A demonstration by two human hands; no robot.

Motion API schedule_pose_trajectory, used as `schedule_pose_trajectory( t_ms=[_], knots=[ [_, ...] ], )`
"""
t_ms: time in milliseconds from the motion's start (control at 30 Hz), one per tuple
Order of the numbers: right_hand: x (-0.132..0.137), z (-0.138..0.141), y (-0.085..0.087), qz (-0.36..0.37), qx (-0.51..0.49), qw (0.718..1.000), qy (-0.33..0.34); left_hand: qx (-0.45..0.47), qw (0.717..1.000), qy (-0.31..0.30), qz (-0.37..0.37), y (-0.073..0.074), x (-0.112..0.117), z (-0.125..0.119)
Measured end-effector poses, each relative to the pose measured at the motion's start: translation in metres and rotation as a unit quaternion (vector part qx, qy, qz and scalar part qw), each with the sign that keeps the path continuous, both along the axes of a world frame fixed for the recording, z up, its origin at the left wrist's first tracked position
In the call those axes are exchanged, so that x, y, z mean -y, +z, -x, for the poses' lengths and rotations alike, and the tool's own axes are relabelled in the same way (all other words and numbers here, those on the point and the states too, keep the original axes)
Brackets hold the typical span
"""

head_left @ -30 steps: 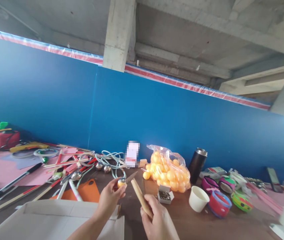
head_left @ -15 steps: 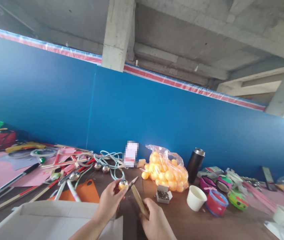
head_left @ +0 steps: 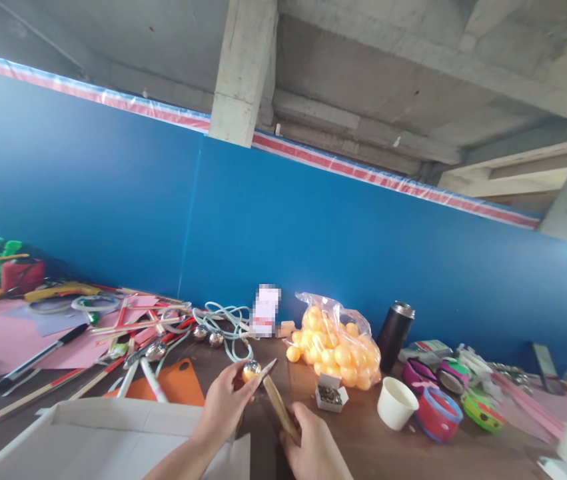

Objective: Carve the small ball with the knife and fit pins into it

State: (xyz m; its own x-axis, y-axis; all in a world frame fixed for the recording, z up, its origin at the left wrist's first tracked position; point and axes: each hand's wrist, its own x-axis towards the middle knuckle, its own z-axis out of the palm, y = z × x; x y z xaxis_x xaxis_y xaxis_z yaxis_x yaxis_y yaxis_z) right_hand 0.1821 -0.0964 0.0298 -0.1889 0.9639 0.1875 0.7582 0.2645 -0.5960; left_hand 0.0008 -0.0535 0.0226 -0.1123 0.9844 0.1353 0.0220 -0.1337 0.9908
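My left hand (head_left: pixel 224 405) is closed around a shiny metal ball (head_left: pixel 252 371), pinching it with the fingertips over the dark table. In my right hand (head_left: pixel 312 437) is the wooden handle of a hammer (head_left: pixel 279 405). Its narrow, tapered metal head points up and to the right, right beside the ball; whether they touch I cannot tell. To the right of the hammer, a small open white box (head_left: pixel 330 395) holds many tiny metal pieces. A light blue cord (head_left: pixel 238 343) lies just behind the ball.
Behind the hands sit a clear bag of orange balls (head_left: pixel 338 350), a black bottle (head_left: pixel 397 335) and a white paper cup (head_left: pixel 396 403). White cardboard (head_left: pixel 123 433) lies at front left, beside an orange sheet (head_left: pixel 183 383) and scattered sticks. A blue partition (head_left: pixel 288 220) stands behind.
The view has shifted slightly, so things appear a little farther right. The hammer head appears closer to the ball. Both hands keep their hold.
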Motion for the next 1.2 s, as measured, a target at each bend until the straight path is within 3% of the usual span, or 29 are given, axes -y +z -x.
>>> schedule_pose_trajectory(
  t_ms=[300,500,733,1200],
  knots=[
    [0.003,0.002,0.006,-0.011,-0.011,1.000,-0.002,-0.043,0.999,-0.001,0.001,0.006,0.005,0.001],
    [0.007,0.003,0.014,-0.022,0.009,0.999,-0.039,-0.038,0.999,-0.010,0.003,0.010,0.006,0.001],
    [0.000,-0.003,0.005,-0.017,0.028,0.999,-0.022,-0.040,0.999,-0.010,0.011,0.013,0.009,-0.001],
    [0.007,0.000,0.015,-0.011,0.049,0.998,-0.023,-0.067,0.997,-0.013,-0.021,0.005,0.006,0.001]
  ],
)
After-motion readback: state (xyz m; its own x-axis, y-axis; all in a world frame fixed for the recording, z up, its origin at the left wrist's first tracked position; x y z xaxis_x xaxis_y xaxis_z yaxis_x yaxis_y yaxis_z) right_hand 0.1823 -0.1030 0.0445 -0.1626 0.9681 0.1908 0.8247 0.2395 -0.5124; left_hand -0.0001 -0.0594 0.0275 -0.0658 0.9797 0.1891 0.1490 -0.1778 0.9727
